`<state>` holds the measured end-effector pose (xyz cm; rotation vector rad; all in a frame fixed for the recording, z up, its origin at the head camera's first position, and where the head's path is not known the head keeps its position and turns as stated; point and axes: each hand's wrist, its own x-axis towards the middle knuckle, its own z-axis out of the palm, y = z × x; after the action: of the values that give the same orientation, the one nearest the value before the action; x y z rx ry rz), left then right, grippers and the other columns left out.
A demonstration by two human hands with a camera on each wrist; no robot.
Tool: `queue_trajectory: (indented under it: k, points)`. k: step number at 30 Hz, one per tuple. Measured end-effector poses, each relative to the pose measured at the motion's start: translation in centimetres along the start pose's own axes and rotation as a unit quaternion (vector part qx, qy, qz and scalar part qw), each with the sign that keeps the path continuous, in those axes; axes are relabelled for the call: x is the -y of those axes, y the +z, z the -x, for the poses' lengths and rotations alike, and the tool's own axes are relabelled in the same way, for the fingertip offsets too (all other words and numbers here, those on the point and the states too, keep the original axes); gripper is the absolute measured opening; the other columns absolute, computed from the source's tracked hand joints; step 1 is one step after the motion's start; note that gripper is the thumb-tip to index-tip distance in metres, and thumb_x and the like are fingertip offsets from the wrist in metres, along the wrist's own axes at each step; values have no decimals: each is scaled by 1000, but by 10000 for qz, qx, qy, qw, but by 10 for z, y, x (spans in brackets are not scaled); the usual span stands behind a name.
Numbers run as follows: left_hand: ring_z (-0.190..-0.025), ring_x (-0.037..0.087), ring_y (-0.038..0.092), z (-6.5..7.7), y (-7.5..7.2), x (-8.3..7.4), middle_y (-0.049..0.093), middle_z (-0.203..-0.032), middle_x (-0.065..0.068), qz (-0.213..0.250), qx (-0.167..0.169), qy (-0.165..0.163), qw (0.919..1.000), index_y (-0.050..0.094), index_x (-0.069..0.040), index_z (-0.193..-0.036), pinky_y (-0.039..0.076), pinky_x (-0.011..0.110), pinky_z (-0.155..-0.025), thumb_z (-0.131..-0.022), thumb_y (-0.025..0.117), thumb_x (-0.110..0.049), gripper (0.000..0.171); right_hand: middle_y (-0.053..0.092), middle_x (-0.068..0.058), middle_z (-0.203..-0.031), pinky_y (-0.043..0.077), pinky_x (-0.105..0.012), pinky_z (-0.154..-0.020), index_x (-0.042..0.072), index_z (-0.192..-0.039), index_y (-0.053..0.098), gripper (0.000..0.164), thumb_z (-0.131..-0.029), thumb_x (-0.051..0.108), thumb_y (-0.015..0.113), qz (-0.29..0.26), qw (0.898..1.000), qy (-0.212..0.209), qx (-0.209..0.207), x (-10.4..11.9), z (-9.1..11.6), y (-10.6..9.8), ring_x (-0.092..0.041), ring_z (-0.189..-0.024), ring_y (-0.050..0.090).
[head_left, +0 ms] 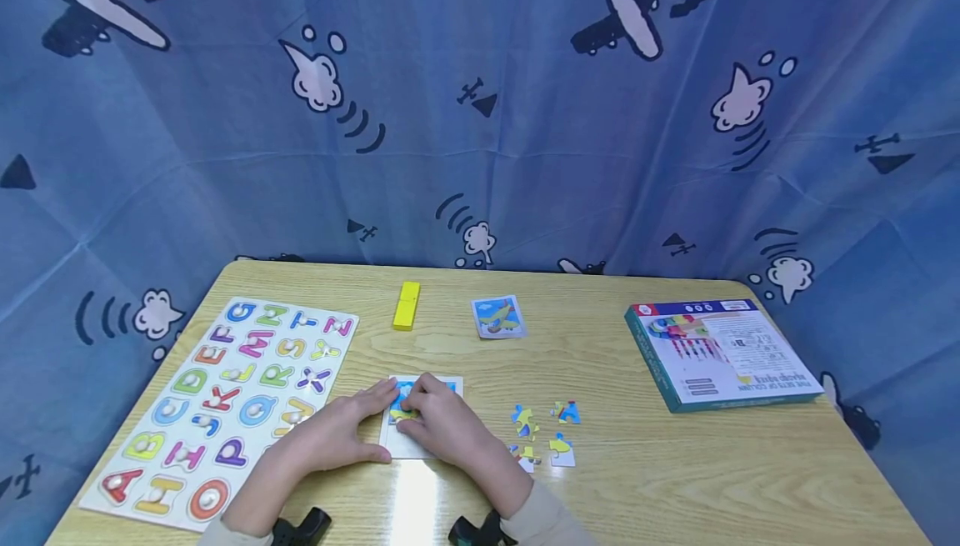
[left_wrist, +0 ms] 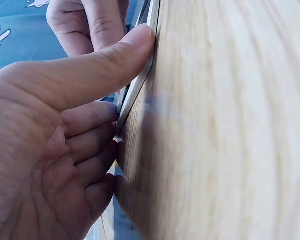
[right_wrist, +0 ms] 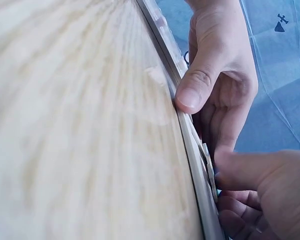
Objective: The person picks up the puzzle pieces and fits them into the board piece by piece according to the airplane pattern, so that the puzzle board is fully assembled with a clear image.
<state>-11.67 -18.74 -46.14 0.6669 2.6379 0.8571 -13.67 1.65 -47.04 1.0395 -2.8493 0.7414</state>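
A small white puzzle tray (head_left: 405, 448) with blue picture pieces in its upper part lies before me. My left hand (head_left: 336, 431) rests along its left side, fingers stretched to the top corner and thumb touching the edge near the bottom. Over the tray, my right hand (head_left: 448, 425) pinches a puzzle piece (right_wrist: 210, 172) between thumb and fingers; the piece sits tilted at the tray surface in the right wrist view. Its picture is mostly hidden by the fingers. Several loose puzzle pieces (head_left: 526, 423) in yellow, blue and white lie right of the right hand.
A wooden alphabet board (head_left: 243, 379) with knobbed letters covers the table's left side. Behind the tray lie a yellow block (head_left: 407, 306) and a square picture card (head_left: 498, 318) with a plane. A flat box (head_left: 720, 354) lies at the right. A blue curtain (head_left: 480, 154) hangs behind.
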Motion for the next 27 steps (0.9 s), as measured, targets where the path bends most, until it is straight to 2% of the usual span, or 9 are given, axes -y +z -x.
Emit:
queue_trajectory:
  k: [6,13,20,27]
  points:
    - [-140,33,31,0,0,0,29,-154,7,-18,26,35,10000,38,-11,-146,34,50,-109,-75,71,-52,89,57,1,-97,49,-12,-71,9,-100,75,17,-90,18,65,126,9997,-155,-119,0,0,1,-4,-82,55]
    - [-140,36,29,1,-2,-3,26,-156,7,-221,117,-48,9997,36,-10,-146,33,51,-110,-77,70,-50,87,57,1,-96,48,-14,-72,10,-100,76,17,-90,18,65,299,9993,-200,-142,3,-2,0,-5,-82,52]
    - [-138,40,30,1,-2,-10,24,-156,10,-463,142,-130,9987,38,-6,-144,31,52,-111,-79,71,-46,83,57,1,-99,46,-12,-72,7,-105,74,21,-87,16,69,-166,9999,-28,19,0,-1,0,-3,-81,50]
    - [-140,35,30,1,-2,-9,27,-156,7,-539,66,-85,9985,40,-10,-144,32,51,-111,-79,72,-47,81,58,3,-98,48,-14,-74,6,-101,74,19,-84,15,71,-542,9983,228,-49,-2,-2,2,-4,-85,54]
